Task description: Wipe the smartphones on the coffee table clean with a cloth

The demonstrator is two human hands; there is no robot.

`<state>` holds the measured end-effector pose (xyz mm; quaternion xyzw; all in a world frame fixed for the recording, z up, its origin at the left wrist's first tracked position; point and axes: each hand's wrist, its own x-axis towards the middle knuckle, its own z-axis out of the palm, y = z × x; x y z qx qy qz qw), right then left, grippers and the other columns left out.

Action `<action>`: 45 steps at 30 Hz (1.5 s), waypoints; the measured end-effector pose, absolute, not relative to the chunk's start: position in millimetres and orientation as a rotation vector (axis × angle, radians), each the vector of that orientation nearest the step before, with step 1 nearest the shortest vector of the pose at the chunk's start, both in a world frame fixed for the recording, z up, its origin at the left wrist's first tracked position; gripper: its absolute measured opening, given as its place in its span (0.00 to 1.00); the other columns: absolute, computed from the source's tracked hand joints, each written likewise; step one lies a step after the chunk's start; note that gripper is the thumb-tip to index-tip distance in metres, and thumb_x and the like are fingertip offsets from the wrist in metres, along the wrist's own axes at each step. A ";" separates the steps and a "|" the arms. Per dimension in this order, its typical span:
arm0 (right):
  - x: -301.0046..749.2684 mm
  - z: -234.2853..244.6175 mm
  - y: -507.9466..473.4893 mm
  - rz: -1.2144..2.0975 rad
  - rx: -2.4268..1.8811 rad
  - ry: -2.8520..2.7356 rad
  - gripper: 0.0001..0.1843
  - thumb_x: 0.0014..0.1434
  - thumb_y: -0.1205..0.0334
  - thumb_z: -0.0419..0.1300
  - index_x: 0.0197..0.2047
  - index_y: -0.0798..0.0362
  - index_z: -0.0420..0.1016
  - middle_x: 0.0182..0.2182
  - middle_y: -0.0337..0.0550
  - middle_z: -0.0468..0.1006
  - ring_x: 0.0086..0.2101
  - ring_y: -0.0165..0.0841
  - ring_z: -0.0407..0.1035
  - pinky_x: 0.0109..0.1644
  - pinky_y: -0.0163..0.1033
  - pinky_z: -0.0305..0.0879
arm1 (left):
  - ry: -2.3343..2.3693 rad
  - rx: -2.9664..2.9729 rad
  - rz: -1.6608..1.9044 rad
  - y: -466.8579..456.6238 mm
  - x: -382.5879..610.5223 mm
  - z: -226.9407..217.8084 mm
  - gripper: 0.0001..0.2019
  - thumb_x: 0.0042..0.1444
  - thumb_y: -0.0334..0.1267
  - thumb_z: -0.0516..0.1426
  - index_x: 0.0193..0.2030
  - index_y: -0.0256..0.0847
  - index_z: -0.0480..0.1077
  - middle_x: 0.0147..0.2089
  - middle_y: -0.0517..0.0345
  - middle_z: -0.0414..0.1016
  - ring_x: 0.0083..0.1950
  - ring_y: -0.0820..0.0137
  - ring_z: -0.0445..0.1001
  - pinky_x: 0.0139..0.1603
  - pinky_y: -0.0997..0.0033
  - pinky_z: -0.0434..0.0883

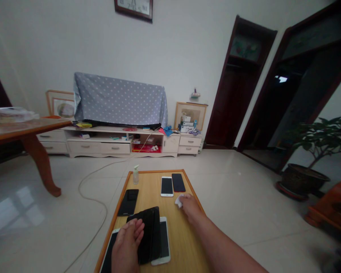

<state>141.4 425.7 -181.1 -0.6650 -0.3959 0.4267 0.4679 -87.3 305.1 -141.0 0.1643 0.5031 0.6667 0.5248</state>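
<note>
My right hand (189,206) is closed on a crumpled white tissue (179,201), near the right edge of the small wooden table (184,242). My left hand (127,242) is over the table's near left part, fingers loosely curled and apart from the thumb, with nothing visible in them. Behind its fingers is a black phone flip case (150,237), which partly covers a white phone (164,242). Another white-edged phone (109,250) is partly hidden by the left hand. Farther off lie a black phone (128,202), a white phone with a dark screen (167,186) and a dark phone with a reddish edge (178,182).
A small pump bottle (135,175) stands at the table's far left corner. A cable (88,197) runs across the tiled floor on the left. A larger wooden table (39,132), a low white cabinet (113,147) and a potted plant (304,178) stand around.
</note>
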 end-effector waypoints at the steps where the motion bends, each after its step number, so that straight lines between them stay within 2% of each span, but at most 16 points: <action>1: 138.1 -180.5 424.5 1.008 -1.665 -1.070 0.18 0.67 0.56 0.62 0.57 0.55 0.72 0.54 0.48 0.74 0.48 0.41 0.73 0.49 0.49 0.74 | 1.217 0.396 1.580 305.3 -85.9 -141.0 0.16 0.58 0.49 0.59 0.47 0.39 0.72 0.49 0.47 0.79 0.50 0.60 0.79 0.65 0.45 0.67; 5: 124.4 -180.2 420.4 0.837 -1.794 -1.504 0.17 0.68 0.56 0.61 0.56 0.54 0.72 0.54 0.48 0.74 0.49 0.41 0.73 0.52 0.51 0.72 | 1.263 0.457 1.517 307.7 -80.0 -140.6 0.15 0.59 0.46 0.58 0.47 0.40 0.72 0.50 0.47 0.80 0.52 0.61 0.79 0.63 0.49 0.69; 10: 109.8 -180.8 424.5 0.653 -1.882 -1.855 0.16 0.69 0.56 0.61 0.56 0.53 0.72 0.54 0.48 0.74 0.49 0.40 0.73 0.52 0.51 0.72 | 1.297 0.542 1.450 313.4 -76.8 -138.0 0.18 0.59 0.50 0.57 0.48 0.39 0.71 0.51 0.46 0.79 0.53 0.60 0.78 0.63 0.51 0.69; 19: 113.0 -180.4 454.3 0.494 -2.034 -1.936 0.17 0.68 0.56 0.61 0.57 0.54 0.71 0.53 0.48 0.74 0.48 0.40 0.73 0.50 0.50 0.73 | 1.358 0.534 1.410 318.3 -76.1 -124.9 0.24 0.45 0.53 0.60 0.44 0.37 0.70 0.48 0.41 0.78 0.52 0.53 0.77 0.61 0.47 0.70; 22: 115.1 -180.8 459.1 0.511 -2.017 -1.922 0.17 0.69 0.56 0.61 0.57 0.54 0.71 0.53 0.48 0.74 0.48 0.40 0.73 0.51 0.50 0.73 | 1.349 0.544 1.425 320.6 -77.8 -131.4 0.24 0.46 0.53 0.61 0.44 0.38 0.71 0.49 0.42 0.78 0.53 0.53 0.77 0.62 0.48 0.70; 31: 117.8 -189.1 433.4 0.694 -1.798 -1.718 0.15 0.69 0.55 0.61 0.54 0.55 0.73 0.50 0.47 0.76 0.46 0.38 0.74 0.50 0.49 0.73 | 1.299 0.521 1.487 314.8 -76.5 -141.2 0.19 0.56 0.51 0.59 0.48 0.40 0.73 0.50 0.48 0.80 0.52 0.60 0.78 0.61 0.51 0.69; 34: 114.7 -196.4 415.1 0.801 -1.695 -1.576 0.14 0.69 0.55 0.60 0.50 0.55 0.74 0.46 0.45 0.77 0.42 0.36 0.75 0.47 0.47 0.73 | 1.315 0.523 1.516 312.0 -77.4 -139.6 0.18 0.56 0.50 0.60 0.47 0.40 0.73 0.49 0.49 0.80 0.50 0.62 0.79 0.59 0.53 0.71; 36: 112.7 -198.9 400.1 0.868 -1.634 -1.464 0.12 0.68 0.55 0.60 0.45 0.56 0.75 0.39 0.42 0.78 0.37 0.34 0.75 0.43 0.43 0.73 | 1.326 0.520 1.530 310.7 -80.3 -139.8 0.17 0.56 0.49 0.61 0.46 0.40 0.74 0.48 0.49 0.80 0.49 0.62 0.80 0.56 0.55 0.72; 39: 113.9 -197.5 373.1 0.948 -1.557 -1.293 0.10 0.64 0.58 0.58 0.38 0.56 0.74 0.31 0.40 0.77 0.32 0.33 0.73 0.36 0.36 0.68 | 1.332 0.490 1.547 308.3 -86.6 -140.0 0.16 0.56 0.48 0.61 0.46 0.40 0.74 0.48 0.49 0.81 0.47 0.64 0.80 0.52 0.59 0.73; 45: 123.9 -183.4 318.1 1.091 -1.450 -1.027 0.12 0.52 0.56 0.55 0.35 0.55 0.73 0.28 0.41 0.77 0.28 0.33 0.70 0.30 0.34 0.62 | 1.354 0.461 1.599 300.2 -100.7 -133.3 0.14 0.57 0.44 0.60 0.46 0.40 0.74 0.46 0.51 0.80 0.43 0.69 0.80 0.46 0.68 0.73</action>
